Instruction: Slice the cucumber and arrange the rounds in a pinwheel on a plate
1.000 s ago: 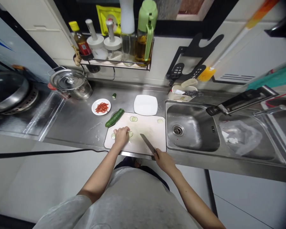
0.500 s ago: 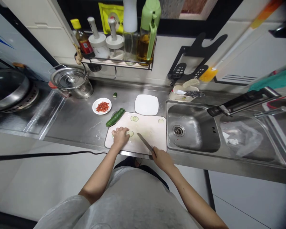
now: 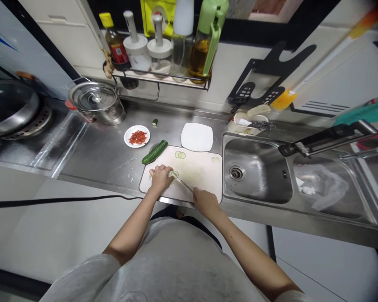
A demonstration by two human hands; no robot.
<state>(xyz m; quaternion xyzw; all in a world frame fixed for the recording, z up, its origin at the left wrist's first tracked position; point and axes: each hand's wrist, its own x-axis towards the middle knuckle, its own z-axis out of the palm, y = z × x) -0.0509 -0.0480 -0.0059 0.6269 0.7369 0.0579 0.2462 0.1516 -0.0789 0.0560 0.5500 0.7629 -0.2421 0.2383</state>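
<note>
The person's right hand (image 3: 206,204) has its fingers closed around the knife (image 3: 185,185), the blade pointing at 1 cucumber slice (image 3: 174,174) on the cutting board (image 3: 198,174). The left hand (image 3: 160,179) is over the board just beside that slice, fingers bent downward; whether they grip anything cannot be told. The large green cucumber (image 3: 155,152) lies at the board's far left corner, near a plate (image 3: 127,137) of red pieces (image 3: 137,137) on the steel tabletop (image 3: 97,159), and 2 overlapping slices (image 3: 180,155) lie near the board's far edge.
</note>
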